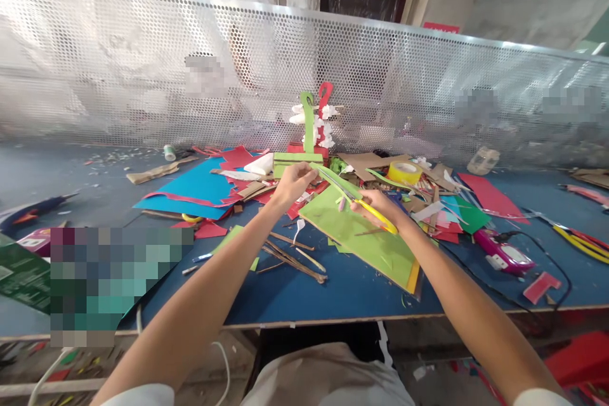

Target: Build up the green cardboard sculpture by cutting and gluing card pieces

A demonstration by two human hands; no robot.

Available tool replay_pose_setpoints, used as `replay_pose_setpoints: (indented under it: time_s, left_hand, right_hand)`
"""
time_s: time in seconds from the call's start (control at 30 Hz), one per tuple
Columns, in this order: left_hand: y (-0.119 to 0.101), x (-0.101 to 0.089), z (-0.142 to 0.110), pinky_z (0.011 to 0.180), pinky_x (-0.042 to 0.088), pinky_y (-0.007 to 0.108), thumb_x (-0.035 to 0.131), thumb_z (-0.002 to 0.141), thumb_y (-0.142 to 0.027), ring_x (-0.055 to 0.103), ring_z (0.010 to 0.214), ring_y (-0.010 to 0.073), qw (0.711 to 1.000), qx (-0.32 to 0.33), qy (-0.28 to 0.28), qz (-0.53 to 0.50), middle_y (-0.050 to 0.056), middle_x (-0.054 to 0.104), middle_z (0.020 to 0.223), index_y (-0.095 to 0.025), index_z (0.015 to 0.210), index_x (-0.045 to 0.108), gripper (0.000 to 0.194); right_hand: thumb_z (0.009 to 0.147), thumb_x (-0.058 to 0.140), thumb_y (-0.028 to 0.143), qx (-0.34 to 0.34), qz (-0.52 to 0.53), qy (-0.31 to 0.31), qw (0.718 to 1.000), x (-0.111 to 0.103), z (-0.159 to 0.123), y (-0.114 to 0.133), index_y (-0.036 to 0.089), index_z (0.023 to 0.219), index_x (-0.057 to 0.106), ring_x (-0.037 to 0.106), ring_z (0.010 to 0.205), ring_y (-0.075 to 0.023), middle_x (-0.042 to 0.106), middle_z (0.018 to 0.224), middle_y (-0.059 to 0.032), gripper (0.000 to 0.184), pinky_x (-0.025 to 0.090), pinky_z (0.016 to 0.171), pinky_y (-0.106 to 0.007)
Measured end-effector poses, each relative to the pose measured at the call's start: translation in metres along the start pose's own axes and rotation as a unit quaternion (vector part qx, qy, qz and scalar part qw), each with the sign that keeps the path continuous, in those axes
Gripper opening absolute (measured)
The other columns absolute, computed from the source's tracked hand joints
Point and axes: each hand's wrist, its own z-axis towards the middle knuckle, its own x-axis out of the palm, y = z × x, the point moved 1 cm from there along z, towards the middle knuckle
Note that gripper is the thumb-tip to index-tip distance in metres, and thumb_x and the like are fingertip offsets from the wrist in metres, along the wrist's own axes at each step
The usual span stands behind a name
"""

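My left hand (292, 183) pinches one end of a thin green paper strip (333, 176) above the blue table (333, 295). My right hand (378, 206) grips yellow-handled scissors (368, 208), whose blades reach up along the strip toward my left hand. Below both hands lies a large green sheet (368, 238) stacked on yellow card. Behind them stands a green and red paper model (309, 133) with white scraps on it.
Blue (195, 187) and red paper sheets, cardboard pieces, a yellow tape roll (404, 172), brown sticks (295, 260), a pink glue gun (502, 254) with black cord and another at far left litter the table. A perforated metal screen (143, 63) closes the back.
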Motion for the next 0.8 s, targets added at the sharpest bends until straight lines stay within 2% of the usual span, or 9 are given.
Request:
replay_pose_setpoints:
  time_s: [0.1, 0.23, 0.47, 0.8]
  left_hand:
    - [0.0008, -0.0003, 0.0003, 0.067, 0.057, 0.030, 0.079, 0.079, -0.043, 0.070, 0.066, 0.0173, 1.000, -0.006, 0.003, 0.000, 0.008, 0.078, 0.077, -0.016, 0.075, 0.066, 0.030]
    - [0.0030, -0.0009, 0.0008, 0.067, 0.055, 0.029, 0.078, 0.078, -0.043, 0.071, 0.068, 0.0183, 1.000, -0.002, 0.006, 0.011, 0.008, 0.079, 0.078, -0.016, 0.076, 0.067, 0.030]
    - [0.0075, 0.0002, 0.0020, 0.068, 0.054, 0.029, 0.076, 0.079, -0.041, 0.069, 0.066, 0.0173, 1.000, -0.005, 0.010, 0.018, 0.007, 0.078, 0.076, -0.016, 0.076, 0.068, 0.027]
    - [0.0065, -0.0009, 0.0014, 0.067, 0.055, 0.030, 0.075, 0.080, -0.042, 0.070, 0.068, 0.0188, 0.999, -0.012, 0.005, 0.033, 0.007, 0.077, 0.077, -0.017, 0.075, 0.067, 0.027]
  right_hand:
    - [0.079, 0.071, 0.078, -0.005, 0.000, 0.018, 1.000, -0.0007, 0.0007, 0.0002, 0.018, 0.083, 0.061, 0.038, 0.046, -0.0099, 0.047, 0.056, 0.0052, 0.061, 0.022, 0.048, -0.025]
    - [0.080, 0.069, 0.079, -0.018, 0.009, 0.030, 0.999, 0.0012, 0.0015, 0.0014, 0.015, 0.088, 0.067, 0.039, 0.049, -0.0104, 0.047, 0.057, 0.0048, 0.064, 0.027, 0.049, -0.025]
    - [0.080, 0.068, 0.079, -0.018, 0.009, 0.010, 1.000, 0.0049, 0.0016, 0.0041, 0.014, 0.088, 0.069, 0.034, 0.052, -0.0095, 0.042, 0.057, 0.0061, 0.066, 0.024, 0.050, -0.025]
    - [0.079, 0.072, 0.075, -0.001, 0.012, 0.002, 1.000, 0.0037, 0.0000, 0.0055, 0.014, 0.088, 0.070, 0.038, 0.048, -0.0101, 0.045, 0.054, 0.0057, 0.062, 0.025, 0.048, -0.024]
